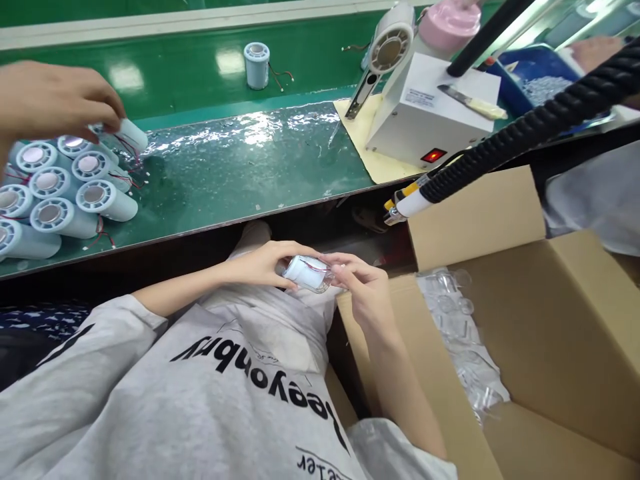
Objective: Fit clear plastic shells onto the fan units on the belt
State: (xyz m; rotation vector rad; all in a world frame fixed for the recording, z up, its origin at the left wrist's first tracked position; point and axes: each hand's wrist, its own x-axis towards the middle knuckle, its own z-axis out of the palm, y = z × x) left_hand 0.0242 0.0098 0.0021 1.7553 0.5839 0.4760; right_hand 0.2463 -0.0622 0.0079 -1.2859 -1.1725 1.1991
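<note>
Above my lap, a light-blue cylinder [306,272] with thin red and dark wires lies on its side in my left hand [270,261], fingers over the top and thumb below. My right hand [367,287] pinches at its right end, where a clear plastic cup [327,280] seems to surround that end. Whether the fingertips also hold the wires is too small to tell. Beside me on the right, an open cardboard box [565,307] holds several clear plastic cups [457,327].
Another person's hand [65,100] grips a cylinder over several stacked blue cylinders [50,180] on the green bench [240,167]. One cylinder [257,67] stands farther back. A white machine [430,107] with a lit red switch, a knife [473,103] and a black corrugated hose [525,127] are at right.
</note>
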